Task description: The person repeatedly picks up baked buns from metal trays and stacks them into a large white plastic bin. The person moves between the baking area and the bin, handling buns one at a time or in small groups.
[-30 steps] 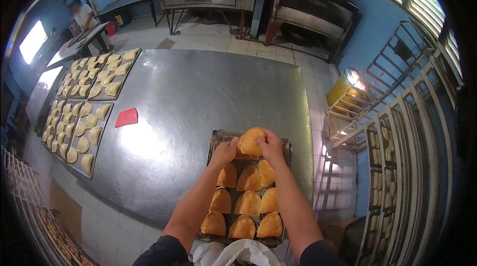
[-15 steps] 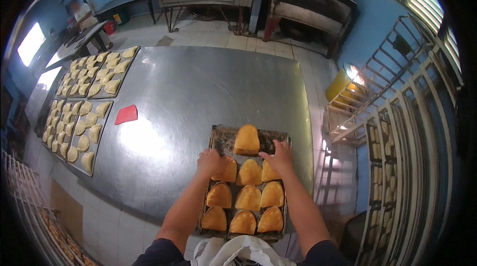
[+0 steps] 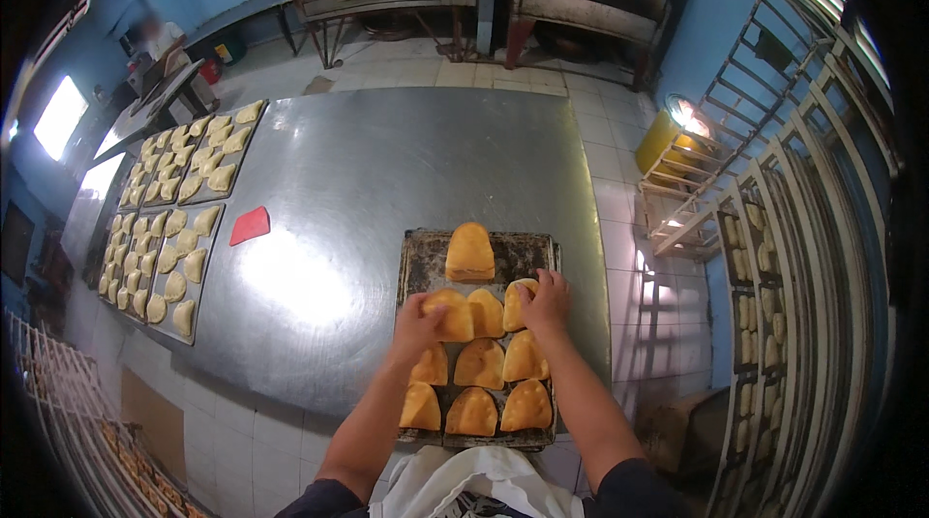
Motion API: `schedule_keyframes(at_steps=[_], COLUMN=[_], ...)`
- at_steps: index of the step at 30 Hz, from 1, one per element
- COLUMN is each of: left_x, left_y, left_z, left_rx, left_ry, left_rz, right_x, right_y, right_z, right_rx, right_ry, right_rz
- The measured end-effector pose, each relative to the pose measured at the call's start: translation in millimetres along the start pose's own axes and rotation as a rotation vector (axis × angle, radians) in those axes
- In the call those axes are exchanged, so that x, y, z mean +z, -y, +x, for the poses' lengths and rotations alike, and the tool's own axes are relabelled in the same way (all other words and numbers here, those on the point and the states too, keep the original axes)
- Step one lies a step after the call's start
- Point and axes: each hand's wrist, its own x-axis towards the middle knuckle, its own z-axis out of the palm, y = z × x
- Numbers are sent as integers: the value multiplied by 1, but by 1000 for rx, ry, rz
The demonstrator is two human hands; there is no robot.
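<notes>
A left pastry [image 3: 451,316] is grasped by its outer edge in the left hand [image 3: 416,322], above the left side of the dark tray [image 3: 422,262] on the counter [image 3: 387,160]; a right pastry [image 3: 517,311] is pinched in the right hand [image 3: 548,302] at the tray's right side. Both are judged light, dry, somewhat crumbly, and best held by opposite edges, unsqueezed.

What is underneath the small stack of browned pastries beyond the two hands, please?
The stained, dark tray shows around the pastry stack and apparently supports it; whatever lies directly beneath is covered and cannot be seen.
</notes>
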Motion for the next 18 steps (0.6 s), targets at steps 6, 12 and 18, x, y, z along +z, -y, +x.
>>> schedule_keyframes(at_steps=[6,12,18], left_x=[65,66,41], left_y=[26,22,28], left_z=[14,30,9], left_rx=[140,-35,125], left_ry=[-115,-46,245], left_rz=[604,975,509], right_x=[-14,-29,6], right_y=[-2,-6,-19], right_z=[-15,-11,-30], right_rx=[94,71,37], right_ry=[106,217,100], right_rz=[-107,259,754])
